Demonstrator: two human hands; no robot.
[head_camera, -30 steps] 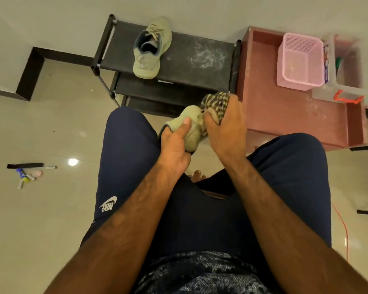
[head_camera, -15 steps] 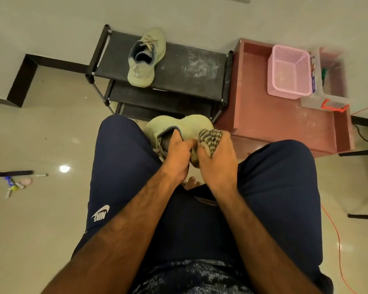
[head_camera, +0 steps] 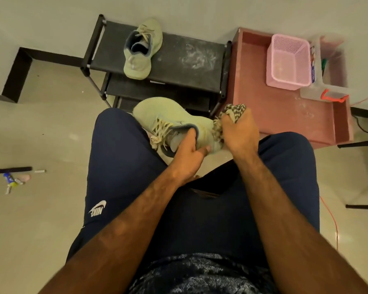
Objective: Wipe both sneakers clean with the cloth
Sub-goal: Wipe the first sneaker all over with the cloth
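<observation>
The left grip [head_camera: 187, 154] holds one sneaker [head_camera: 170, 115] by its collar between the person's knees, fingers curled inside the opening. The right grip [head_camera: 239, 132] clutches the checked cloth [head_camera: 235, 109], bunched against that sneaker's heel. The other sneaker [head_camera: 140, 52] lies on the shoe rack [head_camera: 189, 60], on its top shelf.

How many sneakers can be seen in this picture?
2. One sneaker lies on top of the black shoe rack; the other sneaker is gripped by the left hand above the lap. No more are visible.
</observation>
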